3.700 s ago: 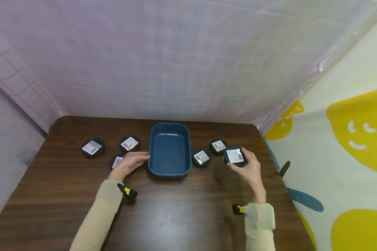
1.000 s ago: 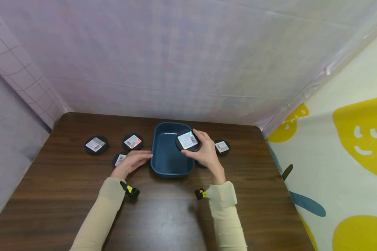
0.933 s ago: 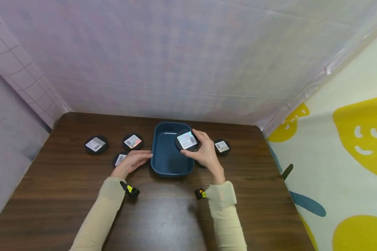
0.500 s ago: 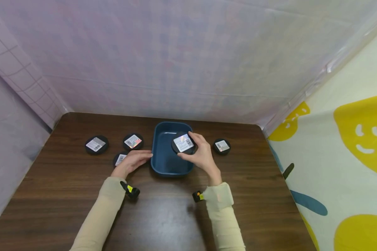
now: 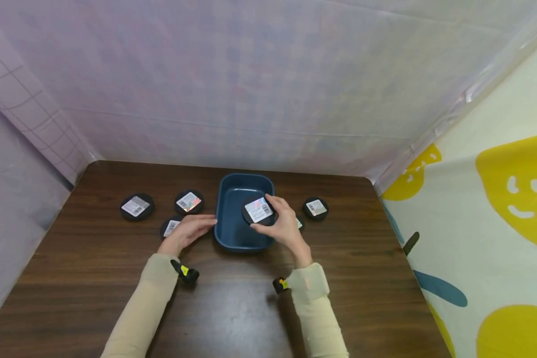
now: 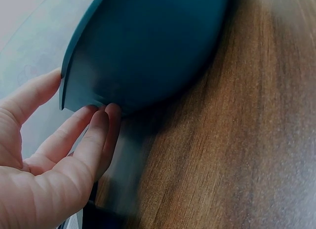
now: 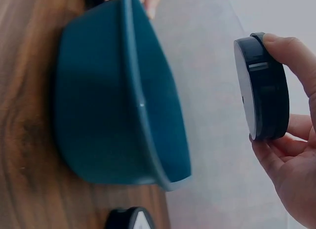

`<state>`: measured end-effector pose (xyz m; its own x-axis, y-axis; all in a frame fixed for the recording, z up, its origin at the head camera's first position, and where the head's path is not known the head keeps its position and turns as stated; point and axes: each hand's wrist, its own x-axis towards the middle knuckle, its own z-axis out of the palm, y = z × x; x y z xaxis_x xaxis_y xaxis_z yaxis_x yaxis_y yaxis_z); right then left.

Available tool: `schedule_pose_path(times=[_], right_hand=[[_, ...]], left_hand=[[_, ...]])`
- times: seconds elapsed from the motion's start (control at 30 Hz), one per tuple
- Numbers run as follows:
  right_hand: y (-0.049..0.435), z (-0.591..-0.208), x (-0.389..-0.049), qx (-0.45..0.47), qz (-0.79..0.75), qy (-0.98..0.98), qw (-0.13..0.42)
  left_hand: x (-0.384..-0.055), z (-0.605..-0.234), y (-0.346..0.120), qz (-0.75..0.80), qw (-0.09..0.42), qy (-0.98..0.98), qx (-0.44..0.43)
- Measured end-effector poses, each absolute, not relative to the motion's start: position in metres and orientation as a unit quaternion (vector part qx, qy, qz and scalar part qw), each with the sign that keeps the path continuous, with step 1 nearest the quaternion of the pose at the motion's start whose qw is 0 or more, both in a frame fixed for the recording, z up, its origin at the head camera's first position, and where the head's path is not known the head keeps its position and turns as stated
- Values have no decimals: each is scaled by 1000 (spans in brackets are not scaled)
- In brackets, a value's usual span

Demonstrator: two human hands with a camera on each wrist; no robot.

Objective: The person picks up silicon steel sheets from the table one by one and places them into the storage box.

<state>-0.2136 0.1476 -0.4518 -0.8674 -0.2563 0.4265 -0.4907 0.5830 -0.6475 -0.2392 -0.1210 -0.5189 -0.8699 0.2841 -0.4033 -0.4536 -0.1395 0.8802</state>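
Observation:
Above the blue rectangular bin, my right hand pinches a flat round black case by its edge, thumb and fingers on opposite sides. A white barcode label covers the face that shows from the head. In the right wrist view the case stands apart from the bin's rim. My left hand rests at the bin's left side with relaxed fingers. From the left wrist, one fingertip touches the rim and the other fingertips lie against the outer wall.
On the brown wooden table lie more labelled black cases: a far-left case, a back-left case, a case partly behind my left hand, a right case and one mostly hidden by my right hand. Curtains border the table.
My right hand has carried the case from the table's right side leftward over the bin, then slightly lower and toward me. My left hand has stayed at the bin's side.

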Motion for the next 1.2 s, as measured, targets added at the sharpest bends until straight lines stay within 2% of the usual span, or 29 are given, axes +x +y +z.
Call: schedule_pose_path(times=[0.23,0.6,1.2], right_hand=[[146,-466,-214,202,397,-887,124],[145,-481,-214,209,374,-895,122],[140,-495,-214,225,306,-923,65]], left_hand=[[-239,-521,-121,748,244,614,-66],[-239,-523,-120,754,237,610,-59],[-240,-522,-121,747,238,618,-59]])
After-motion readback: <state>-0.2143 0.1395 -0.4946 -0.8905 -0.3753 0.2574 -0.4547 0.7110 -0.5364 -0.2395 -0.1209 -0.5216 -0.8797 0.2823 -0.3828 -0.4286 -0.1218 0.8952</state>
